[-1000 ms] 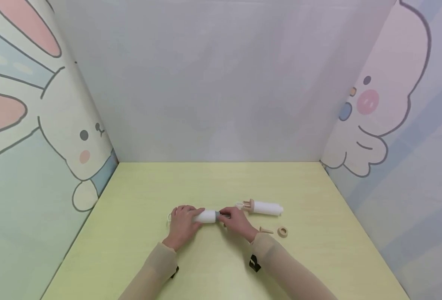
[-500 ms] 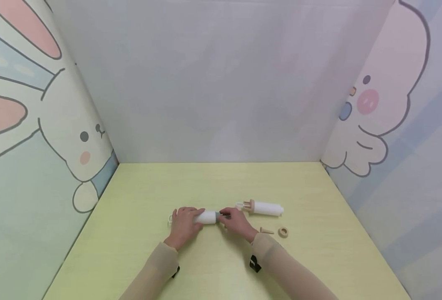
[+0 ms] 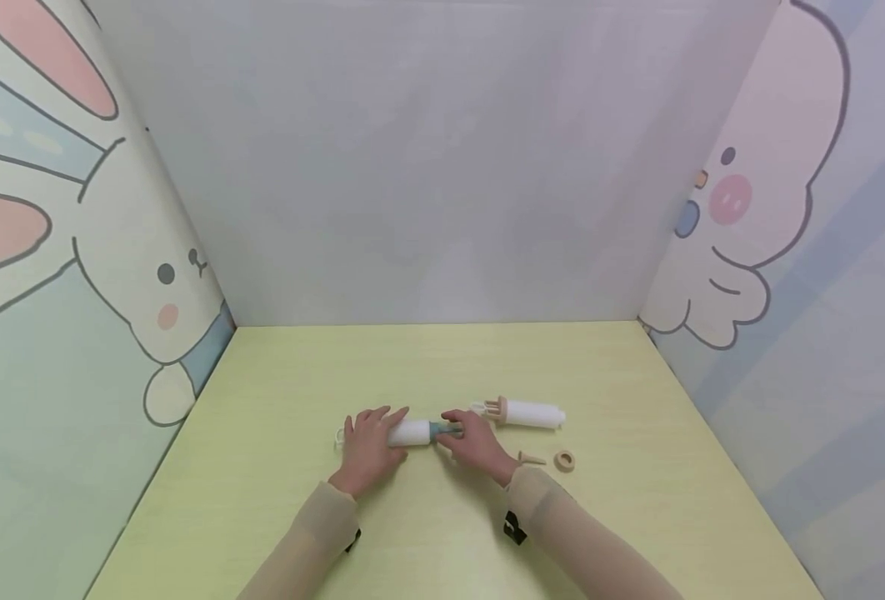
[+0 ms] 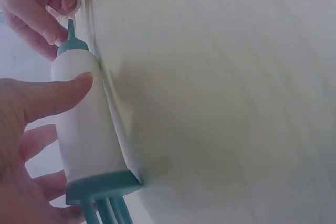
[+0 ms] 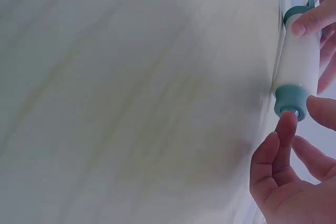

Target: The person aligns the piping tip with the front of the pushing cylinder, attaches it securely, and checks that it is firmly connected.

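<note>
A white piping syringe (image 3: 411, 432) with teal end fittings lies crosswise on the table. My left hand (image 3: 368, 454) grips its barrel, thumb on one side and fingers on the other. A white plunger ring (image 3: 340, 438) sticks out left of that hand. At the other end are a teal collar (image 5: 291, 100) and a slim teal nozzle (image 4: 71, 31). My right hand (image 3: 478, 443) straddles the nozzle with its fingers spread apart; the thumb is close against the collar in the right wrist view. Whether every fingertip touches is hard to tell.
Behind my right hand lies a second white syringe (image 3: 534, 414) with brown fittings. A small brown cone-shaped nozzle (image 3: 532, 459) and a brown ring (image 3: 565, 461) sit right of my right wrist. Cartoon-printed walls (image 3: 442, 167) enclose the yellow table (image 3: 300, 367).
The right-hand fingers, which were together at the teal collar, have spread apart, so more of the teal nozzle shows between them. The left hand and syringe stay almost in place.
</note>
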Tool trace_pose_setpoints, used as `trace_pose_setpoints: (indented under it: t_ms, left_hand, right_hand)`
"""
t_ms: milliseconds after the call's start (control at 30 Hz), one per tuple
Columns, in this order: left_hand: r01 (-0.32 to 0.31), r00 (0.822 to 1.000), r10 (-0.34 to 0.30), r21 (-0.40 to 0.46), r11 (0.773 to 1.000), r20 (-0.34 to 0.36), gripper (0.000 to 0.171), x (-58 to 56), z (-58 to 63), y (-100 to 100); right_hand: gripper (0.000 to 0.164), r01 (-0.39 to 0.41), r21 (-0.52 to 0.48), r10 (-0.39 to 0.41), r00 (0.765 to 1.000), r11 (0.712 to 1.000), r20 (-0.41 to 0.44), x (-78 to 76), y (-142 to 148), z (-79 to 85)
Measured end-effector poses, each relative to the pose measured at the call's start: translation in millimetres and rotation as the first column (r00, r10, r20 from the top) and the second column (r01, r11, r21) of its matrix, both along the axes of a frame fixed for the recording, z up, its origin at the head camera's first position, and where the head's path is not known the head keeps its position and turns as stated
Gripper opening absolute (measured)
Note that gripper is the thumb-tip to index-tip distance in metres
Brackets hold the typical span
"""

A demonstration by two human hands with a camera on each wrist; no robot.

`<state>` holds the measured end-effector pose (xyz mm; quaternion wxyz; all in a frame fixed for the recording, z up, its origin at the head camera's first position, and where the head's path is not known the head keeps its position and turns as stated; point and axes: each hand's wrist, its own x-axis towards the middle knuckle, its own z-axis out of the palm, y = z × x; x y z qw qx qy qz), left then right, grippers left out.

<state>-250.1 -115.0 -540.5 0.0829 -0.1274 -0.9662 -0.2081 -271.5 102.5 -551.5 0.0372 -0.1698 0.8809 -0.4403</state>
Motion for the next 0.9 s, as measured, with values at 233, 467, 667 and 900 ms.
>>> trace_pose_setpoints:
  t_ms: [233,467,667,900]
  left_hand:
    - [0.000,1.000,0.000,-0.022,1.000,0.005,0.068,-0.4,2.4,2]
    - [0.008,1.000,-0.008,-0.032,0.999,0.003,0.067,-1.3,1.9,4]
    - [0.022,1.000,-0.022,-0.027,0.999,-0.011,0.067,-2.2,3.4,8]
    - [0.060,0.992,-0.058,0.014,0.998,-0.114,0.063,-4.4,17.8,16]
  right_hand:
    - [0.043,0.014,0.039,-0.012,0.998,0.999,-0.056,1.5,3,4.0]
    - [0.042,0.023,0.047,-0.021,0.999,0.999,-0.047,2.0,6,7.6]
    - [0.039,0.045,0.034,-0.041,0.992,0.998,-0.123,9.7,19,11.0]
    - [0.034,0.105,-0.029,-0.109,0.961,0.994,-0.255,18.3,50,28.7]
